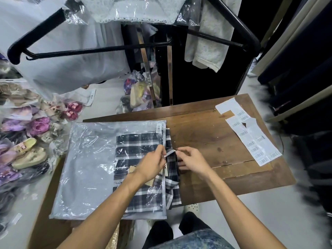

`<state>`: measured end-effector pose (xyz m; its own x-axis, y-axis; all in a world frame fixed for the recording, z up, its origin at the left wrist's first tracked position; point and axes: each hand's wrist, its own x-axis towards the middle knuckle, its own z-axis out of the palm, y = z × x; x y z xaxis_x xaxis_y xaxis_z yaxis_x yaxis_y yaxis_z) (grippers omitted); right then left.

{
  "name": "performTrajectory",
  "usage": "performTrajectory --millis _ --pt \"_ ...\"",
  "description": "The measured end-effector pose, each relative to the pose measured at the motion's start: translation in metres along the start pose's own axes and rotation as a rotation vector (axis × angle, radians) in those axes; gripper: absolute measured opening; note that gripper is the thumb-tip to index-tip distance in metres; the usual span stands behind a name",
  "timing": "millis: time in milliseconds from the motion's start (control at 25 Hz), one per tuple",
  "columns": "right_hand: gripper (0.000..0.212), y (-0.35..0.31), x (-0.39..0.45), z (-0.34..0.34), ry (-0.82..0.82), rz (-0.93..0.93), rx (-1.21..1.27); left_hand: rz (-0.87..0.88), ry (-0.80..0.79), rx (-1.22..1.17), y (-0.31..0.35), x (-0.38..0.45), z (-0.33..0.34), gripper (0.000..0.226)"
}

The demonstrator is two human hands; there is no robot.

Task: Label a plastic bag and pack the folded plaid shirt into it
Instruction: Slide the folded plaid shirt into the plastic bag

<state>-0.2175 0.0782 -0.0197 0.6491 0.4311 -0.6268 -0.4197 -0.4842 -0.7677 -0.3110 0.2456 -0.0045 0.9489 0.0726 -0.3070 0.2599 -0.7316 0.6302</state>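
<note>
A plaid shirt [142, 169] lies mostly inside a labelled plastic bag [89, 159] on the bench [206, 133]. At the bag's mouth, the left hand [150, 164] and right hand [190, 159] each pinch its edge (likely to hold it open), one shirt edge poking out.

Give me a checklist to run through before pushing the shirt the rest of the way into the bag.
1. Label stuck on bag: ok, at its far right corner.
2. Shirt fully inside: not ok, its right edge pokes out of the opening.
3. Left hand grip on the bag's edge: ok.
4. Right hand grip: ok, pinching a small white tab at the opening.
5. Bag flat on table: ok.
6. Shirt's fold intact: cannot tell.
</note>
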Motion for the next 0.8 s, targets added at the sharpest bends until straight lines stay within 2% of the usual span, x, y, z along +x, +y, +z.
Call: performTrajectory --millis 120,280,440,680,800 --pt "0.049 -0.008 -0.01 0.004 -0.248 0.147 0.366 0.025 0.002 -0.028 0.001 -0.001 -0.001 0.019" --pt "0.079 -0.01 0.004 0.019 -0.374 0.261 0.485 0.016 0.021 -0.074 0.0 -0.006 -0.006 0.016" --pt "0.09 -0.011 0.016 0.034 -0.494 0.318 0.593 -0.004 0.022 -0.114 0.002 -0.01 -0.012 0.016" --pt "0.086 -0.01 0.035 0.067 -0.469 0.407 0.727 -0.008 0.056 -0.156 -0.004 -0.012 -0.013 0.023" --pt "0.087 -0.012 0.033 0.062 -0.484 0.425 0.726 -0.028 0.053 -0.157 -0.004 -0.011 -0.015 0.024"
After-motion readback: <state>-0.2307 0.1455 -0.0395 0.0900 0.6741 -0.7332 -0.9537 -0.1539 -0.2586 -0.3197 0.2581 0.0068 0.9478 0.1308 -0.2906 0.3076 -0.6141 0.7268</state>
